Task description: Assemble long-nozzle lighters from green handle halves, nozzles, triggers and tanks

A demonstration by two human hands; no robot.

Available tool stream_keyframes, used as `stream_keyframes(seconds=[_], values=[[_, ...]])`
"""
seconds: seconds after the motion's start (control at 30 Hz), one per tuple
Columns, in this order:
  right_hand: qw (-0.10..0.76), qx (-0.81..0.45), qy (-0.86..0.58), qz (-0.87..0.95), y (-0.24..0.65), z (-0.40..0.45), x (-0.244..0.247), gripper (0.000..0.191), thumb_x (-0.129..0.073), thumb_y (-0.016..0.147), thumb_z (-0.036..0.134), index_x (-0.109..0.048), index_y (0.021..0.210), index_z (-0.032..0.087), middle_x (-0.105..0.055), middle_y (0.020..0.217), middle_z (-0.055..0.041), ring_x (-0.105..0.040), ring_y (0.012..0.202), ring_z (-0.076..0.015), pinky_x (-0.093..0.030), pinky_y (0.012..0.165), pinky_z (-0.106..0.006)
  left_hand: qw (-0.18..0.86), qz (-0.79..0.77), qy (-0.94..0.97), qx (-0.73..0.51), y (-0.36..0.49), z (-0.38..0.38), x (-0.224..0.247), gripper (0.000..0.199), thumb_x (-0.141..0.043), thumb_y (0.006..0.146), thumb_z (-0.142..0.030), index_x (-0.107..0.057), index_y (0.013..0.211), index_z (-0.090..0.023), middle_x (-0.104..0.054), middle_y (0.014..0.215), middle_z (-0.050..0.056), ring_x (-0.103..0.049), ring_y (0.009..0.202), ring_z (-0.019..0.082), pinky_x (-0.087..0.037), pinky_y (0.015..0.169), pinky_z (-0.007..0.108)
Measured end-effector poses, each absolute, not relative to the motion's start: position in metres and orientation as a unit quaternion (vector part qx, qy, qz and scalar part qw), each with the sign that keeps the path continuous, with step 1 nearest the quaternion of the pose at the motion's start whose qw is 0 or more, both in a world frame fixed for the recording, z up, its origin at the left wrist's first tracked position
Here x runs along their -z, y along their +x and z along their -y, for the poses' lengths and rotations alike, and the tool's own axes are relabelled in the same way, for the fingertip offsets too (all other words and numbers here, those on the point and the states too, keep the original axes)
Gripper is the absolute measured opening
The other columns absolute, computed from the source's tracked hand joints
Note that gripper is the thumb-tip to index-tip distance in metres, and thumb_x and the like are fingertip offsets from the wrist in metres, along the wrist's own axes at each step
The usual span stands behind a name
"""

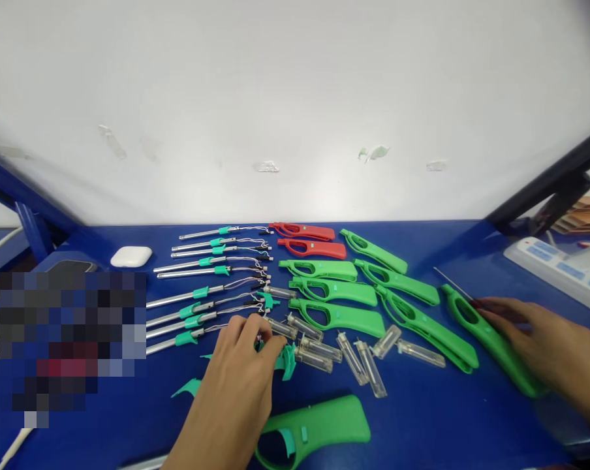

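My left hand [243, 365] reaches in at the centre, fingers curled together over small teal trigger pieces [288, 362]; one shows between its fingertips. Another teal trigger [187, 388] lies left of the wrist. Just below this hand, a green lighter housing [324, 423] has a teal trigger in its loop. At the right, my right hand [534, 333] is closed around a thin screwdriver [451, 282], its shaft pointing up and left. The hand rests over another green lighter housing [500, 346]. Clear fuel tanks [352, 358] lie loose between the hands.
Metal lighter tubes [197, 294] with wires lie in a row at left. Red housings [312, 248] and several green housings [339, 290] lie toward the wall. A white case [131, 256] sits back left, a power strip [559, 267] at right. A blurred patch covers the far left.
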State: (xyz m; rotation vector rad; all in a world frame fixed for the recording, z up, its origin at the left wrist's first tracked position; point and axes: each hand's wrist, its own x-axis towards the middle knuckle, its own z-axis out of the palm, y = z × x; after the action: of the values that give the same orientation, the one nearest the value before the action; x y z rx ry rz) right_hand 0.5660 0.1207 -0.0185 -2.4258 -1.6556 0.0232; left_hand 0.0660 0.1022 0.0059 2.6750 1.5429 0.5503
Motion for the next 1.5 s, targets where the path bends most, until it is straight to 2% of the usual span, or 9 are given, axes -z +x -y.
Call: stream_keyframes(seconds=[0.17,0.33,0.6,0.87,1.03,1.17,1.33,1.43,1.5], values=[[0.128,-0.015,-0.833,0.539,0.578,-0.118,0.023,0.054,-0.051,0.074,0.069,-0.081,0.103,0.035,-0.082,0.1,-0.0053,-0.075,0.083,-0.0316,-0.051,0.071,-0.041,0.008,-0.491,0.858,-0.151,0.067,-0.116,-0.006,0.028,-0.05,0.102,-0.005,-0.073,0.102,-0.021,-0.062,0.103,0.008,-0.055,0.091,0.026,-0.054,0.077,0.042],[0.161,-0.01,-0.834,0.527,0.586,-0.113,0.028,0.058,-0.051,0.072,0.072,-0.081,0.102,0.032,-0.081,0.098,-0.0065,-0.073,0.073,-0.0286,-0.052,0.069,-0.041,0.01,-0.486,0.864,-0.129,0.068,-0.125,-0.011,0.025,-0.053,0.103,-0.01,-0.074,0.093,-0.021,-0.063,0.099,0.008,-0.055,0.09,0.027,-0.053,0.076,0.044],[0.209,0.015,-0.808,0.55,0.593,-0.11,0.041,0.058,-0.047,0.078,0.07,-0.08,0.104,0.03,-0.08,0.111,-0.0056,-0.074,0.1,-0.0316,-0.055,0.083,-0.042,0.016,-0.477,0.873,-0.101,0.067,-0.128,-0.008,0.028,-0.046,0.107,-0.015,-0.07,0.093,-0.02,-0.062,0.103,0.007,-0.054,0.091,0.025,-0.051,0.079,0.042],[0.208,0.032,-0.798,0.565,0.585,-0.104,0.039,0.048,-0.046,0.09,0.061,-0.078,0.108,0.029,-0.077,0.113,-0.0058,-0.071,0.106,-0.0289,-0.052,0.089,-0.039,0.008,-0.471,0.875,-0.109,0.063,-0.128,-0.01,0.032,-0.042,0.106,-0.011,-0.069,0.094,-0.021,-0.062,0.102,0.006,-0.059,0.093,0.025,-0.052,0.083,0.041],[0.215,0.039,-0.822,0.526,0.584,-0.103,0.038,0.052,-0.044,0.088,0.06,-0.075,0.112,0.026,-0.076,0.114,-0.0097,-0.071,0.091,-0.0296,-0.051,0.08,-0.041,0.002,-0.479,0.869,-0.123,0.063,-0.126,-0.014,0.034,-0.04,0.108,-0.011,-0.071,0.098,-0.021,-0.062,0.104,0.006,-0.058,0.089,0.023,-0.052,0.081,0.039],[0.212,0.029,-0.839,0.5,0.584,-0.103,0.037,0.052,-0.046,0.088,0.062,-0.074,0.114,0.026,-0.078,0.111,-0.0101,-0.07,0.079,-0.029,-0.05,0.074,-0.041,0.003,-0.475,0.872,-0.117,0.067,-0.127,-0.017,0.031,-0.045,0.107,-0.013,-0.073,0.096,-0.021,-0.064,0.1,0.006,-0.057,0.089,0.024,-0.051,0.078,0.038],[0.221,0.027,-0.84,0.495,0.584,-0.101,0.039,0.048,-0.05,0.087,0.062,-0.072,0.113,0.028,-0.08,0.104,-0.0079,-0.073,0.077,-0.0295,-0.051,0.074,-0.041,-0.008,-0.47,0.876,-0.111,0.073,-0.128,-0.014,0.029,-0.048,0.105,-0.01,-0.072,0.091,-0.02,-0.064,0.098,0.006,-0.057,0.088,0.025,-0.051,0.078,0.039],[0.251,0.058,-0.83,0.494,0.584,-0.098,0.041,0.055,-0.05,0.092,0.062,-0.064,0.134,0.029,-0.079,0.112,-0.0085,-0.075,0.079,-0.0294,-0.053,0.073,-0.041,-0.019,-0.466,0.877,-0.114,0.073,-0.128,-0.007,0.029,-0.046,0.105,-0.009,-0.07,0.091,-0.02,-0.063,0.098,0.007,-0.057,0.088,0.025,-0.05,0.077,0.038],[0.271,0.091,-0.82,0.495,0.581,-0.094,0.041,0.069,-0.047,0.098,0.063,-0.044,0.156,0.026,-0.076,0.122,-0.0137,-0.076,0.086,-0.0331,-0.055,0.073,-0.043,-0.026,-0.466,0.876,-0.121,0.073,-0.128,-0.004,0.028,-0.046,0.104,-0.009,-0.068,0.091,-0.02,-0.062,0.098,0.007,-0.056,0.087,0.025,-0.05,0.076,0.038]])
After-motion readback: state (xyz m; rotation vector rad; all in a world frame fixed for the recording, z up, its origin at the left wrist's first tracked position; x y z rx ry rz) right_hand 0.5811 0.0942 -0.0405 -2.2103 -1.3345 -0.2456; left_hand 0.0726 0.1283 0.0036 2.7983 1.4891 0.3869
